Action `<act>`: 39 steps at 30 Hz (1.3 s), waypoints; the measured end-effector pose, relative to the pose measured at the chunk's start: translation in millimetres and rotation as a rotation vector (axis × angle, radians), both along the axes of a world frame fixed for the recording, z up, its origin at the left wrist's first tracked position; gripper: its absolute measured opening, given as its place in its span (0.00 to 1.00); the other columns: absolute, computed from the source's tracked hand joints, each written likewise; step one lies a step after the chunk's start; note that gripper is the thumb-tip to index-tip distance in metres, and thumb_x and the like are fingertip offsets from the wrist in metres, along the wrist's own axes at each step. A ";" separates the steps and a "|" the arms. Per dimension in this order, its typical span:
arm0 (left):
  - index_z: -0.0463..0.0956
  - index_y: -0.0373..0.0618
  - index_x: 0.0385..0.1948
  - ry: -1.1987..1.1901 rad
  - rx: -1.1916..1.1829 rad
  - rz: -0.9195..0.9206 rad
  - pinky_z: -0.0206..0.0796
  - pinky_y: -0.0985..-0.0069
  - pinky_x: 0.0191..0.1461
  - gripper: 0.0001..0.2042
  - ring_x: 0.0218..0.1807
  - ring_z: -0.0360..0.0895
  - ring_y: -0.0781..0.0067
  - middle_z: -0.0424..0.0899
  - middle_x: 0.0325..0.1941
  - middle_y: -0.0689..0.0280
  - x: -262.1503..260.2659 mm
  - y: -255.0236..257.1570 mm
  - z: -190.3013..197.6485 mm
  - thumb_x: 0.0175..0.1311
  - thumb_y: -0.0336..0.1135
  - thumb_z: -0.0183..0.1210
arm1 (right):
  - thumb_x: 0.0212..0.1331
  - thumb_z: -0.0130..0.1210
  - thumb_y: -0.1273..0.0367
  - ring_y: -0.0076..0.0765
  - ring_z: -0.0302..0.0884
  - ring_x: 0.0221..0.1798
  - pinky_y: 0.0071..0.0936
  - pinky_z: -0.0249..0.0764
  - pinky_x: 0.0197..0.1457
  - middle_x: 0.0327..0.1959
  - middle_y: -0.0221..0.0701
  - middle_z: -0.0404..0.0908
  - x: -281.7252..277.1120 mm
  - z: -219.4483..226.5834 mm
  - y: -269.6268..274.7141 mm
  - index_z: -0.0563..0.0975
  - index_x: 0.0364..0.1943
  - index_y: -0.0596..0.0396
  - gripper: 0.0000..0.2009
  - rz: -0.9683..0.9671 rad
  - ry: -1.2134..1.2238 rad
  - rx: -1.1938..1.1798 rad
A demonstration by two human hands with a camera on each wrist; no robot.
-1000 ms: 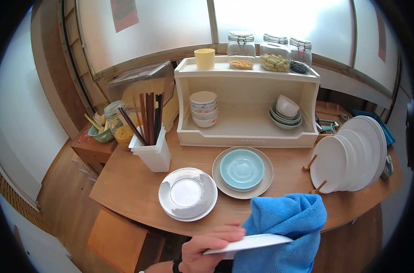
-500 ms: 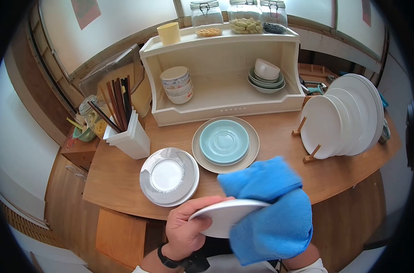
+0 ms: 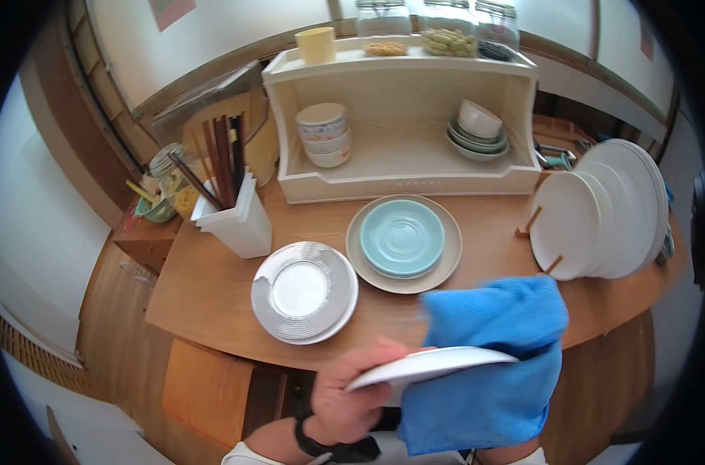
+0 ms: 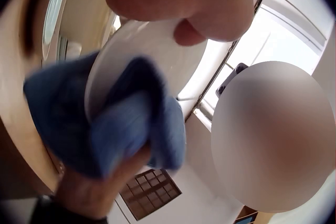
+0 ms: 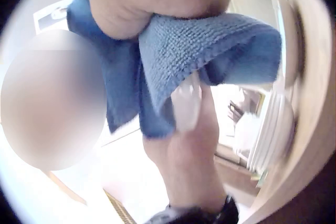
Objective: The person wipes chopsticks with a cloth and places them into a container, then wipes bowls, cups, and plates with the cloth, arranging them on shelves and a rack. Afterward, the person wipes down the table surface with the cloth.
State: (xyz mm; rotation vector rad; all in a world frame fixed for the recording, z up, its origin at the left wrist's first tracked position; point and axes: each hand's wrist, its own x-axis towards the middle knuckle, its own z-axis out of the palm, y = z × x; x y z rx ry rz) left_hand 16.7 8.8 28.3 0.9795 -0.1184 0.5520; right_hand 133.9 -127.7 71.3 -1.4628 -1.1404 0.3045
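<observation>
In the head view my left hand (image 3: 352, 391) grips the left edge of a white plate (image 3: 430, 364), which tilts above the table's front edge. A blue cloth (image 3: 496, 310) wraps round the plate's right side. The cloth covers my right hand in the head view; in the left wrist view my right hand (image 4: 100, 184) holds the bunched cloth (image 4: 126, 124) against the plate (image 4: 152, 50). The right wrist view shows my right hand (image 5: 163, 3) gripping the cloth (image 5: 194, 45) from above, its fingertips hidden.
Striped plates (image 3: 302, 291) and blue plates on a beige plate (image 3: 403, 236) lie on the table. Behind stands a cream shelf (image 3: 407, 186) with bowls and jars. A white chopstick holder (image 3: 240, 221) is at the left, racked white plates (image 3: 565, 225) at the right.
Over the last second the plate turned to show more of its face, then tilted flatter again. The cloth shifted along with it and moved slightly right. The head view shifted too.
</observation>
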 end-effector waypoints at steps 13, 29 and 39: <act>0.69 0.38 0.55 0.042 0.637 -0.238 0.58 0.63 0.65 0.20 0.61 0.68 0.59 0.69 0.60 0.51 -1.2 36.9 20.8 0.61 0.31 0.55 | 0.45 0.67 0.70 0.35 0.70 0.39 0.31 0.68 0.53 0.33 0.31 0.72 -6.6 36.2 6.9 0.71 0.33 0.55 0.15 -0.174 0.186 0.025; 0.68 0.32 0.57 0.186 0.473 -0.141 0.57 0.64 0.65 0.23 0.61 0.68 0.58 0.73 0.57 0.52 -13.7 34.2 39.9 0.60 0.32 0.54 | 0.49 0.66 0.68 0.36 0.70 0.48 0.31 0.66 0.57 0.41 0.35 0.73 -4.2 40.3 6.2 0.71 0.38 0.56 0.16 -0.033 -0.010 0.082; 0.53 0.35 0.65 0.120 0.256 -0.104 0.57 0.65 0.65 0.29 0.62 0.67 0.61 0.68 0.62 0.54 -29.9 12.6 -5.0 0.64 0.34 0.52 | 0.48 0.65 0.69 0.38 0.70 0.50 0.32 0.66 0.58 0.44 0.36 0.73 2.1 31.3 12.6 0.72 0.41 0.57 0.17 -0.069 -0.190 0.082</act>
